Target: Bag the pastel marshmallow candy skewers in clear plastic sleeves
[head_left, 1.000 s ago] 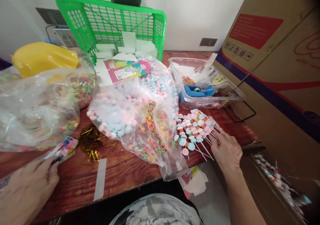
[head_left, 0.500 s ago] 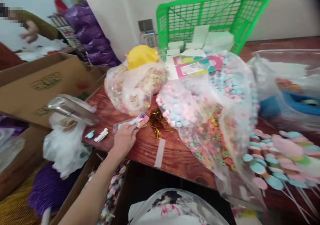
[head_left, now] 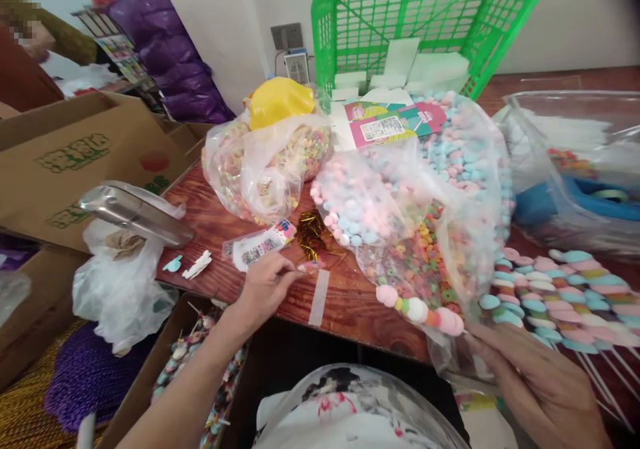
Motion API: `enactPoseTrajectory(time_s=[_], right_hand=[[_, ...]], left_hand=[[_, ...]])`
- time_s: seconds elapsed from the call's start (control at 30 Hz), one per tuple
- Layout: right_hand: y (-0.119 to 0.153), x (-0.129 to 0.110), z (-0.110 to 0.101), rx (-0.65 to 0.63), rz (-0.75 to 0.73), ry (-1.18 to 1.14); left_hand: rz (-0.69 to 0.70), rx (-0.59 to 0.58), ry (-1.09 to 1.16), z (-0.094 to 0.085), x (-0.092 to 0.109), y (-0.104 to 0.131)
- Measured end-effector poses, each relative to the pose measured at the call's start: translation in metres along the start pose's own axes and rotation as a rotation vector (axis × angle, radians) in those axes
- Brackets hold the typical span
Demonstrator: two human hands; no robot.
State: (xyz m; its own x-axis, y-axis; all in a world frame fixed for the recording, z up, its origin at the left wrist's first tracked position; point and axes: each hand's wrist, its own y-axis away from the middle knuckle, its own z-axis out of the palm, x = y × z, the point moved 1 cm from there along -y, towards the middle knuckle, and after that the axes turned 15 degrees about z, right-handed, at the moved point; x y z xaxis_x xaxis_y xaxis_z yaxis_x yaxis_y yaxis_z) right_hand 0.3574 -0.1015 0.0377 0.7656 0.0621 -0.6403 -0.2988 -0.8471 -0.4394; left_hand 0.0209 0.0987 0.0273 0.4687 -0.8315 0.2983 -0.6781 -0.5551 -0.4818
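skewer point(head_left: 420, 310): right hand point(head_left: 545, 386) is holding it by the stick end, low right of view — candy end is pointing left over the bench point(head_left: 220, 226) edge; pink, white, green, orange pieces are threaded on it.
right hand: fingers are closing around the stick; exact pinch pt is hidden behind the clear bag edge.
left hand point(head_left: 265, 286): is pinching sth small and pinkish at the fingertips, just above the bench, beside the gold ties point(head_left: 310, 232) and the tape strip point(head_left: 319, 297). Can't tell what the small bit is.
wrapper point(head_left: 260, 246): flat printed packet is lying just past the left hand, not touching it.
handling, skewer: prob. very light; stick is looking thin and a bit bendy; candy pieces seem soft/crumbly, so squeezing them is risking dents or breaks. Best hold — bare stick below the last piece, not the candy.
handling, ties: thin foil wire, light, springy, prob. tangling in the heap; pick one by its end w/ fingertips.
skewer pile point(head_left: 565, 289): more finished ones are lying fanned on the right, sticks toward the right hand.
bags point(head_left: 380, 189): clear bags of pink/blue candy and coloured rings are sitting mid-bench, slumping open; slippery film.
basket point(head_left: 425, 22): green, tilted up at the back.
tub point(head_left: 575, 169): clear, far right, blue tape dispenser inside.
box point(head_left: 75, 162): cardboard, left of bench; another person is partly showing top left.
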Motion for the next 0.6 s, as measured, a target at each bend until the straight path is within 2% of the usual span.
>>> enactPoseTrajectory(time_s=[0.1, 0.2, 0.43, 0.6], right_hand=[[0.0, 0.003, -0.007, -0.001, 0.002, 0.027], [0.009, 0.009, -0.01, 0.024, 0.02, 0.022], [0.022, 0.013, 0.0, -0.032, 0.029, -0.017], [0.022, 0.016, 0.005, -0.012, 0.005, -0.007]], left_hand=[[0.158, -0.172, 0.076, 0.02, 0.036, -0.001], [0.2, -0.242, 0.022, 0.029, 0.053, 0.003], [0.102, -0.149, 0.025, 0.03, 0.049, 0.013], [-0.033, -0.066, 0.156, 0.034, 0.042, 0.009]])
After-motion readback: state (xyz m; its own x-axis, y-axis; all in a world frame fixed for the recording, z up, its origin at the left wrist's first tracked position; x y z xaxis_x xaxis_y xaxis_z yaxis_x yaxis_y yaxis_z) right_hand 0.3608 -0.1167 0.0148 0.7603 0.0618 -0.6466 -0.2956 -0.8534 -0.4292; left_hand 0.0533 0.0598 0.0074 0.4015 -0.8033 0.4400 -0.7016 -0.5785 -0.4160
